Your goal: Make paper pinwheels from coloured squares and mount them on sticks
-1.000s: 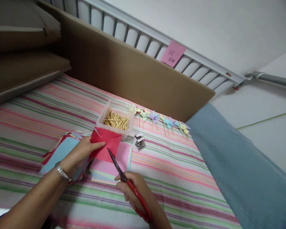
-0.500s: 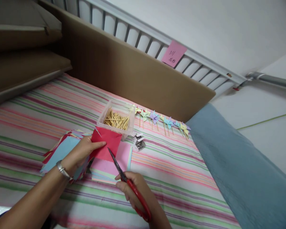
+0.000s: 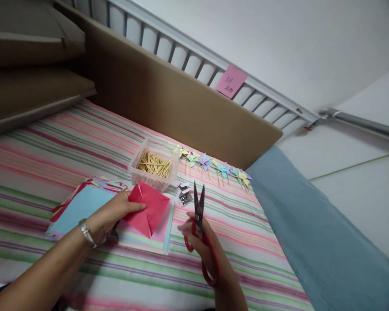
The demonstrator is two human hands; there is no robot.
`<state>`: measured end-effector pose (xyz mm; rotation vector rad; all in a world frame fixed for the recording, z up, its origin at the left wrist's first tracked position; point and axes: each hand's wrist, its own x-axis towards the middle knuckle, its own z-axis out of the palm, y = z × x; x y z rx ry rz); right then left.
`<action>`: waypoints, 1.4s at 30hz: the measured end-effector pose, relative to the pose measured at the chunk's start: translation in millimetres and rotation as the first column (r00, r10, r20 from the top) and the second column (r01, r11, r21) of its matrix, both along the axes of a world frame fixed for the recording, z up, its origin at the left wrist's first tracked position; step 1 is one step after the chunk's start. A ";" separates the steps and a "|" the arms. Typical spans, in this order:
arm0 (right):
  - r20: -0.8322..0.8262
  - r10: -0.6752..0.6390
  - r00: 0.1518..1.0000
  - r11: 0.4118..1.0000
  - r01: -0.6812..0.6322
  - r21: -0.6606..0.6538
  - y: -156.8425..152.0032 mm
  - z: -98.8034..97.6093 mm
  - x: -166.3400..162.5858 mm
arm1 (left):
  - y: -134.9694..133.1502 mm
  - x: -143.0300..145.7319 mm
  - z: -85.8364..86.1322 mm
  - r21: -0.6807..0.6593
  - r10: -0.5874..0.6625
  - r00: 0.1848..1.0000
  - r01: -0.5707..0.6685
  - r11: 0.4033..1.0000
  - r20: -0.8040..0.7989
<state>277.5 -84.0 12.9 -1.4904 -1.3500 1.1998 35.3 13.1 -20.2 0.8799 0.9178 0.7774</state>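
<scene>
The red paper (image 3: 148, 208) is matt, smooth and creased. The scissors (image 3: 199, 215) have dark metal blades and glossy red plastic handles. The tub (image 3: 139, 172) is clear plastic; its sticks (image 3: 153, 164) are bare wood. The bed's sheet (image 3: 233, 233) is matt striped cloth, the blanket (image 3: 311, 242) on its right edge blue cloth. The cardboard (image 3: 168, 99) is matt brown; the bracelet (image 3: 86, 231) is shiny metal.

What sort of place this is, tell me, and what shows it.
Probably a bedroom, with the bed as a craft surface: a striped sheet, a white slatted rail behind it, a blue blanket beside. The left hand holds red paper, the right hand scissors.
</scene>
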 end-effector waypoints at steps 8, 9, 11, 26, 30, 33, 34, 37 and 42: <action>-0.067 -0.045 0.997 0.999 0.047 0.026 11.3 -23.6 -23.7 | -26.7 30.8 -14.2 0.018 -0.377 0.922 0.380 0.925 -0.084; -0.038 -0.036 0.999 0.999 0.037 0.026 11.5 -24.6 -24.8 | -27.1 31.8 -15.9 0.013 -0.391 0.917 0.393 0.919 -0.077; -0.020 -0.058 0.998 0.998 0.058 0.024 12.3 -25.9 -26.0 | -26.0 32.1 -17.1 -0.002 -0.386 0.921 0.386 0.923 -0.052; -0.298 -0.335 0.894 0.912 0.387 0.134 17.1 -42.5 -43.6 | -47.0 58.5 -9.2 -0.187 0.051 0.951 0.008 0.982 0.305; -0.186 -0.281 0.941 0.954 0.295 0.050 17.3 -39.3 -43.8 | -26.9 44.0 -10.7 -0.079 0.139 0.972 -0.126 0.989 0.191; -0.066 -0.128 0.990 0.992 0.126 -0.030 13.2 -32.0 -39.5 | -10.5 26.5 -7.9 -0.011 0.204 0.976 -0.204 0.979 0.079; -0.020 -0.054 0.998 0.998 0.053 -0.046 11.1 -28.7 -37.7 | -6.4 20.6 -6.5 0.000 0.207 0.977 -0.207 0.978 0.040; 0.065 0.156 0.986 0.984 -0.149 -0.101 5.0 -18.6 -33.5 | 1.5 6.5 -2.1 0.005 0.197 0.980 -0.197 0.980 -0.034; 0.092 0.205 0.975 0.935 -0.167 -0.312 0.4 -10.1 -34.4 | 4.8 -1.6 3.0 -0.015 0.169 0.985 -0.170 0.985 -0.021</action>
